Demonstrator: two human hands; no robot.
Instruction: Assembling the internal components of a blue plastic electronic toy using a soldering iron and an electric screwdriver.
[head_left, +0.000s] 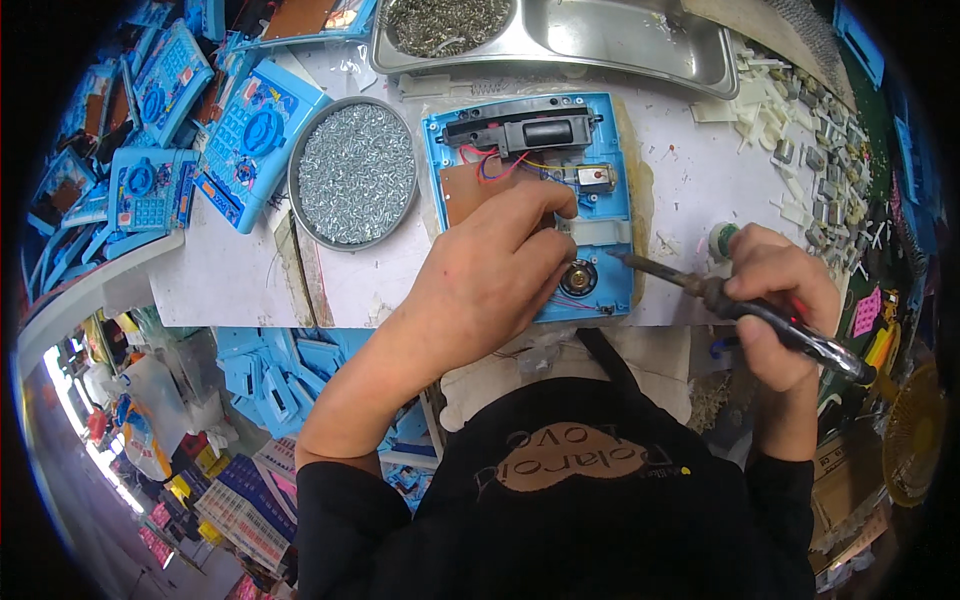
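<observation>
Steadiness suited your right hand [785,295], its grip wrapped around the pointed tool [660,270], while your left hand [490,265], hold unclear, covered part of the blue casing [613,292].

Printed packaging [245,512] at lower left, brown cardboard [843,492] at lower right, round gold object [910,437], pink piece [867,311]

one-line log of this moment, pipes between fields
left hand: over opened blue plastic casing | right hand: gripping black-handled tool with metal shaft, tip over casing edge | nearby: round metal bowl of silvery fasteners
</observation>
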